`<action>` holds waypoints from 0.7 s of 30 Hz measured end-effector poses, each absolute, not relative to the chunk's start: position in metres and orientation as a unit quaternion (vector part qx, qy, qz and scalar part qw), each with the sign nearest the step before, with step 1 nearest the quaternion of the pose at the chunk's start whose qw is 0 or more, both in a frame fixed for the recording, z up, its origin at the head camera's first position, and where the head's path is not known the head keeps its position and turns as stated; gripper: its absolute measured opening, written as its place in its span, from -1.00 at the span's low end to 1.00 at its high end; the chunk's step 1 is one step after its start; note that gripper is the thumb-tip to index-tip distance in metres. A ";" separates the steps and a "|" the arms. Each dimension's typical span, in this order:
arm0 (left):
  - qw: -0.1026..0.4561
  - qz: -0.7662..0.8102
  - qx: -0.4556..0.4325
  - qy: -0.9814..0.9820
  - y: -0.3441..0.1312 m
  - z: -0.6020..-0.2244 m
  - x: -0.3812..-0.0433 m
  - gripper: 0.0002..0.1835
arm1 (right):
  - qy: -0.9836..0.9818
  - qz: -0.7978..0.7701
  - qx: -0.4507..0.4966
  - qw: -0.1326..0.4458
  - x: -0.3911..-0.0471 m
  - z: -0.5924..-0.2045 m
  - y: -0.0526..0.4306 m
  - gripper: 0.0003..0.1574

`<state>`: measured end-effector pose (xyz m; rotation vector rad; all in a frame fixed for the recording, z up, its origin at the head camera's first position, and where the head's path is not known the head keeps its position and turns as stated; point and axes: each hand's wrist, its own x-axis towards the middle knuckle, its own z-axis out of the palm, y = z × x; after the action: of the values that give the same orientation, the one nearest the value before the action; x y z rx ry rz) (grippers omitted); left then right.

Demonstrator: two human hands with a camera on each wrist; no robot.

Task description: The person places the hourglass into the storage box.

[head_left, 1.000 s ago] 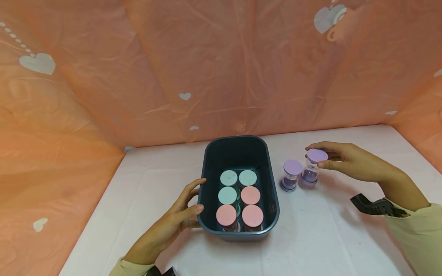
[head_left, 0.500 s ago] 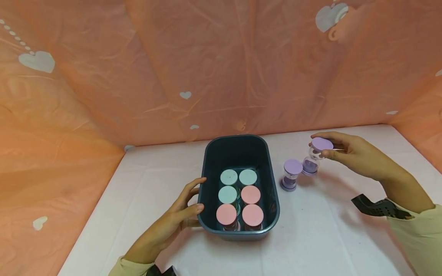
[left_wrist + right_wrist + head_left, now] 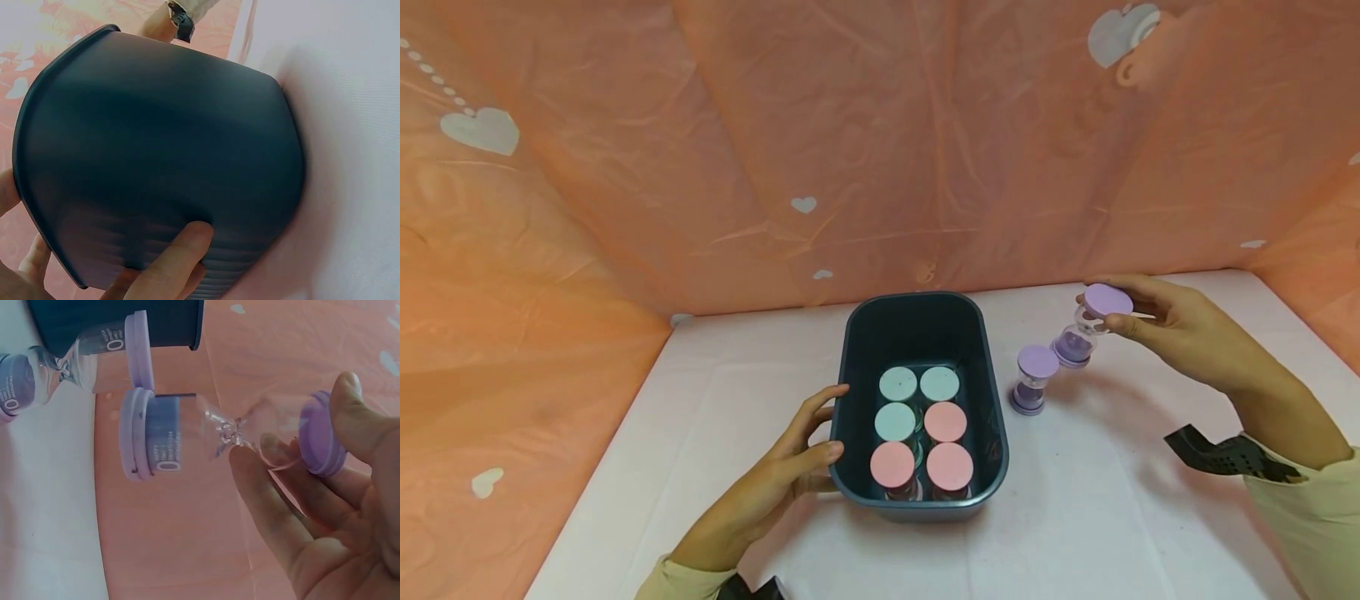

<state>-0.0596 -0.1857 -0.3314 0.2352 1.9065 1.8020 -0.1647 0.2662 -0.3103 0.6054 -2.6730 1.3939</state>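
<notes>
My left hand (image 3: 778, 467) rests against the left side of a dark blue-grey tub (image 3: 992, 487). Its spread fingertips touch the outer wall and rim, and the left wrist view shows a finger (image 3: 181, 256) pressed to the ribbed wall. Inside stand several small hourglasses, some with mint lids (image 3: 898, 384) and some with pink lids (image 3: 950, 466). To the right of the tub, my right hand (image 3: 1187, 333) holds a purple hourglass (image 3: 1073, 343) by its upper end, tilted and raised off the table. Another purple hourglass (image 3: 1032, 379) stands upright between that one and the tub.
White cloth covers the table (image 3: 1097, 517). An orange plastic sheet with pale hearts (image 3: 880, 167) hangs behind and along the sides. In the tub, the hourglasses occupy the near part; bare floor shows at its far end.
My right hand has lifted the purple hourglass off the table and moved it away and slightly right, tilting it. My left hand and the tub have stayed put.
</notes>
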 end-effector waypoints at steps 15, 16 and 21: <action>0.249 0.664 0.095 0.698 -0.185 -0.330 -0.060 -0.33 | -0.856 0.477 0.195 0.045 -0.160 -0.306 0.255 -0.40; 0.249 0.664 0.094 0.699 -0.185 -0.330 -0.060 -0.34 | -0.857 0.475 0.196 0.040 -0.160 -0.305 0.253 -0.40; 0.252 0.668 0.097 0.694 -0.186 -0.332 -0.060 -0.34 | -0.871 0.450 0.196 0.021 -0.163 -0.297 0.242 -0.41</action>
<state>-0.0603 -0.1856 -0.3316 0.2626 1.8867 1.8169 -0.1625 0.2415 -0.2966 0.6080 -2.7002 1.3965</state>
